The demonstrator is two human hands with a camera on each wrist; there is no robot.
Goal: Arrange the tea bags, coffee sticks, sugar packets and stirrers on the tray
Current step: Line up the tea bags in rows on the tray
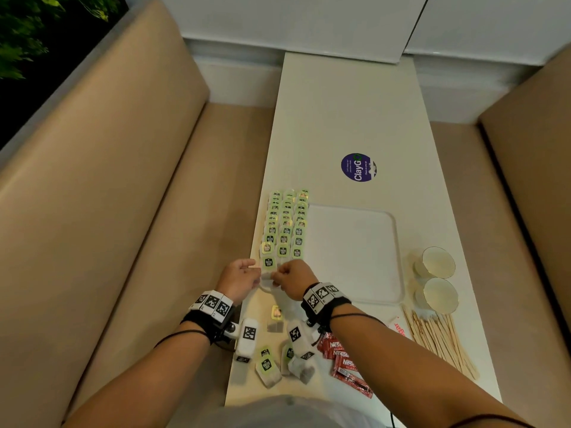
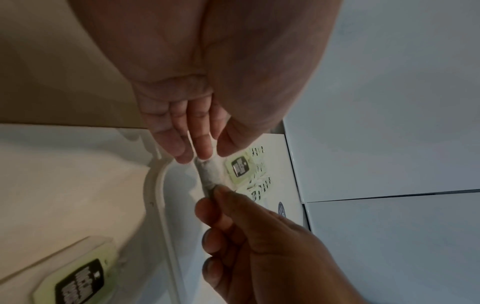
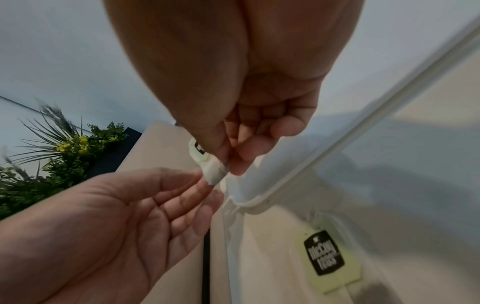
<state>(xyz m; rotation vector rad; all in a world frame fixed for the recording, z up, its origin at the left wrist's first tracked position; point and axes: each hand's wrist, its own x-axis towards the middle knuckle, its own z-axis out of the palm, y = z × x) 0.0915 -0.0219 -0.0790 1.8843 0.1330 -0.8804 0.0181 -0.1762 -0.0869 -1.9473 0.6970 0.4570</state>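
A white tray (image 1: 355, 251) lies on the narrow white table, its rim also in the left wrist view (image 2: 155, 185). Its left part holds three columns of green-tagged tea bags (image 1: 285, 223). At the near end of those columns, both hands hold one tea bag (image 1: 266, 274) just above the tray's near left corner. My left hand (image 1: 244, 276) pinches one end of it (image 2: 210, 174) between thumb and fingertips. My right hand (image 1: 293, 276) pinches the other end (image 3: 214, 172) between thumb and index finger. The bag is stretched between the hands, with its green tag on the far side.
Several loose tea bags (image 1: 268, 366) lie by the near table edge under my wrists. Red coffee sticks (image 1: 343, 359) and wooden stirrers (image 1: 438, 341) lie to the right. Two cups (image 1: 435, 262) stand right of the tray. Beige benches flank the table.
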